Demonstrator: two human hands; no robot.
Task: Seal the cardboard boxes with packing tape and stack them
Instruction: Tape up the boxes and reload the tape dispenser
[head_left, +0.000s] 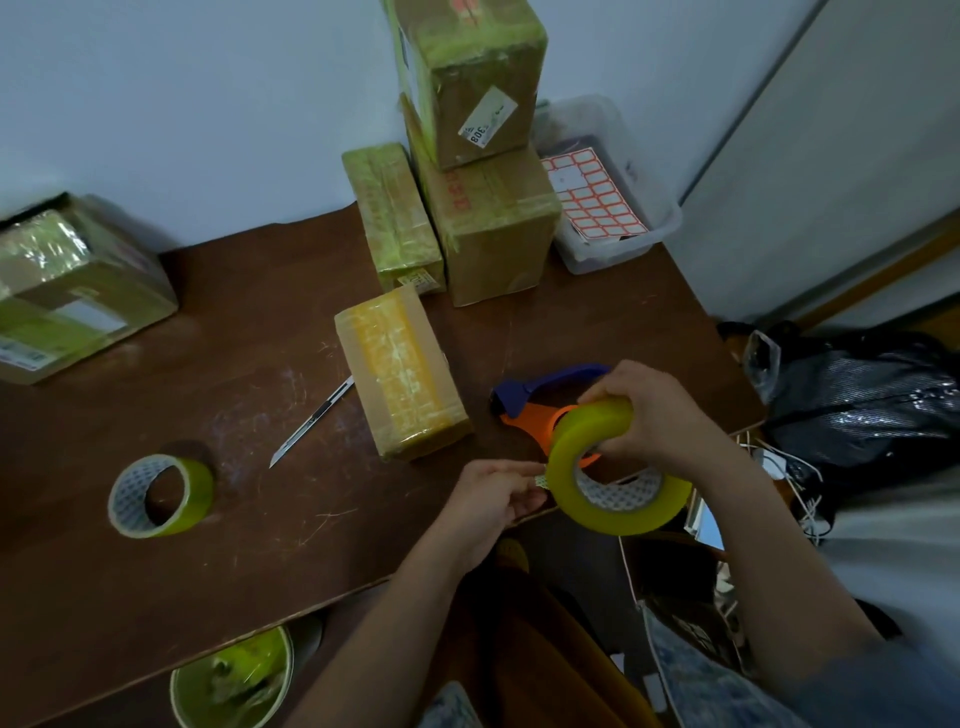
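With taped boxes (470, 156) already standing stacked at upper centre, the right hand (654, 415) is gripping a tape roll (618, 467) while the left hand (493, 493) is pinching its loose end, seemingly preparing more sealing.

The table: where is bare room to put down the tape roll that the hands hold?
Bare wood lies between the spare roll, the knife and the left hand, along the near edge of the table. More lies between the left box and the knife. It is crowded at the back by the stacked boxes and around the dispenser.
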